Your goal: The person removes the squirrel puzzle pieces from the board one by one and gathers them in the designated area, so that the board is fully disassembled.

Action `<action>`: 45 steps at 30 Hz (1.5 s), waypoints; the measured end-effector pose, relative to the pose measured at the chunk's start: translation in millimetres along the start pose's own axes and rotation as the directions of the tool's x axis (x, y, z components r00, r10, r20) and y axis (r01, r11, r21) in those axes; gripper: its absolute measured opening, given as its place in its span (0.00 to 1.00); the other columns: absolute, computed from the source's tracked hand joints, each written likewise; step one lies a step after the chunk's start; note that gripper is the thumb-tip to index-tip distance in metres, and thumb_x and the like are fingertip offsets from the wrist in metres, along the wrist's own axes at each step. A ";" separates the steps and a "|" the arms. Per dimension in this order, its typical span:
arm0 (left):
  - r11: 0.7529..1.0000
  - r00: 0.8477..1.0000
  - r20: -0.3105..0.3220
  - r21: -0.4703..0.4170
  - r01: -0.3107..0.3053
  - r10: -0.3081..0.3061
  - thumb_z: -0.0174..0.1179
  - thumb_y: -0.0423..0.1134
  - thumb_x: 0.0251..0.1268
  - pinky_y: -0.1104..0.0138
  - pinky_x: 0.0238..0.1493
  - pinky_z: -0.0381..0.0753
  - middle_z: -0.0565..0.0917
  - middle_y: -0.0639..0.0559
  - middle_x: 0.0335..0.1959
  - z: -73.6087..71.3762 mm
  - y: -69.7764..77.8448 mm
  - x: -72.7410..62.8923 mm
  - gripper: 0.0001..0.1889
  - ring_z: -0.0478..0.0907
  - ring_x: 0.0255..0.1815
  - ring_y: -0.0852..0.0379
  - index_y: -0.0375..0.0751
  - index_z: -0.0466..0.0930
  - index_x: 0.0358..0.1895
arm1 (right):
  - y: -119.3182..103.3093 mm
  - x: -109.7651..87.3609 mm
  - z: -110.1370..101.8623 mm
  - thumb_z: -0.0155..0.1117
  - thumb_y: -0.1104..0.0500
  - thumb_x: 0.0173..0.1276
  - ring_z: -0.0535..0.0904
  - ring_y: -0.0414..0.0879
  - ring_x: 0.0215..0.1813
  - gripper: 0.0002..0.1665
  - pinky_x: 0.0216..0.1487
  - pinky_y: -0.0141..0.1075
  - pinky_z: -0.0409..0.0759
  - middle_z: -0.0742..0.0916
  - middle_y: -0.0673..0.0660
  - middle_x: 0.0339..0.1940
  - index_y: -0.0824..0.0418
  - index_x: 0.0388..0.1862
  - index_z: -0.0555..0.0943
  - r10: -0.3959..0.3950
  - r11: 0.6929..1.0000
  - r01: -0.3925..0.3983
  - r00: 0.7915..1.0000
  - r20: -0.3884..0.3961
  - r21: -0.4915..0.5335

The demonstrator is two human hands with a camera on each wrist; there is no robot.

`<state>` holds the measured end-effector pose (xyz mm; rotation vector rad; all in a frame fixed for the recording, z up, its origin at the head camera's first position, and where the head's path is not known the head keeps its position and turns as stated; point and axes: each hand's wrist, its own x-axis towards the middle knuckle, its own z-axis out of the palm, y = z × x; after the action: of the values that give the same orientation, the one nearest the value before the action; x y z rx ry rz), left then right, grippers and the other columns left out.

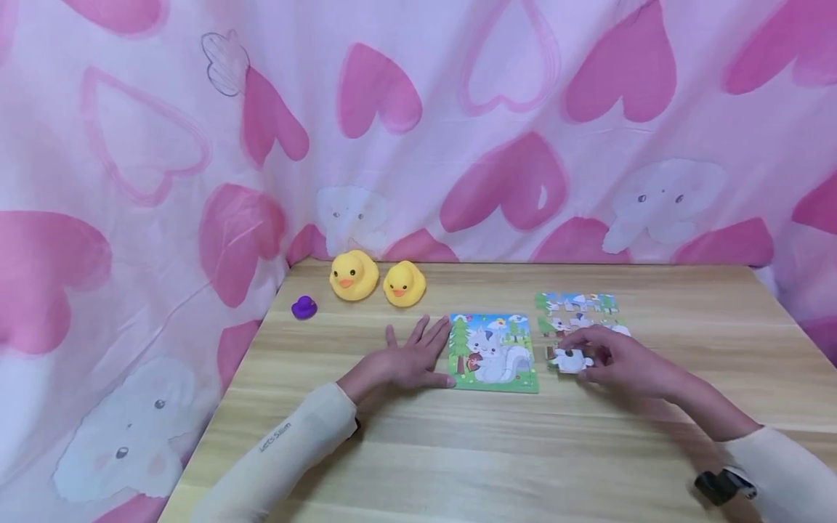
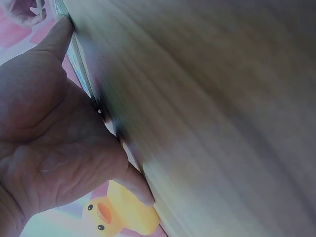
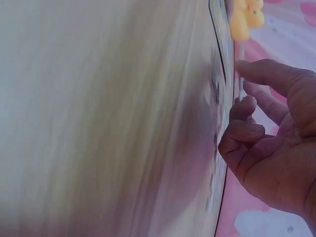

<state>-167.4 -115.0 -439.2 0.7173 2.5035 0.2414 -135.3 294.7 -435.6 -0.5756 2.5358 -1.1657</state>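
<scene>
A squirrel puzzle board [image 1: 493, 363] lies flat on the wooden table. My left hand [image 1: 415, 361] rests beside it, fingers spread, with the thumb and fingertips at its left edge. In the left wrist view the palm of the left hand [image 2: 54, 128] shows, fingers straight. My right hand [image 1: 624, 363] pinches a white-grey puzzle piece [image 1: 571, 362] just right of the board. In the right wrist view the thumb and a finger of the right hand [image 3: 276, 123] hold that thin piece edge-on, while other fingers curl in. Loose puzzle pieces [image 1: 575, 303] lie in rows beyond the right hand, which partly hides them.
Two yellow rubber ducks [image 1: 354, 276] and a small purple duck [image 1: 304, 308] stand at the back left of the table [image 1: 458, 457]. A pink heart-patterned curtain [image 1: 418, 167] hangs along the table's back and left edges.
</scene>
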 end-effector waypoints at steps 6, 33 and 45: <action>1.000 1.000 -0.005 0.000 0.009 -0.009 0.52 0.76 0.71 0.18 0.72 0.24 0.25 0.61 0.90 0.6 0.6 0.7 0.58 0.21 0.90 0.46 0.57 0.25 0.88 | 16.3 -7.3 -15.7 0.78 0.64 0.64 0.71 0.42 0.33 0.29 0.32 0.32 0.73 0.79 0.57 0.47 0.55 0.64 0.82 -0.021 0.998 0.019 0.999 -0.036 -0.059; 1.000 1.000 0.013 -0.019 0.009 -0.008 0.52 0.74 0.72 0.19 0.72 0.23 0.25 0.58 0.90 -4.1 4.3 -1.2 0.57 0.21 0.90 0.45 0.56 0.25 0.88 | 32.7 -3.2 -18.8 0.79 0.61 0.64 0.68 0.42 0.41 0.30 0.36 0.30 0.71 0.78 0.56 0.48 0.52 0.66 0.84 0.009 0.983 -0.015 0.999 -0.034 -0.185; 1.000 1.000 0.027 -0.027 0.007 -0.007 0.53 0.74 0.72 0.18 0.72 0.22 0.24 0.59 0.89 -5.4 3.4 1.4 0.58 0.20 0.90 0.46 0.57 0.24 0.87 | 16.8 -0.4 -11.0 0.79 0.59 0.66 0.71 0.42 0.39 0.26 0.35 0.30 0.75 0.82 0.59 0.56 0.55 0.63 0.86 -0.077 0.984 0.062 0.993 -0.086 -0.166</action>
<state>-169.8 -111.6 -434.2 0.6966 2.4724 0.2607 -143.4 312.0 -441.6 -0.6693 2.7286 -1.0355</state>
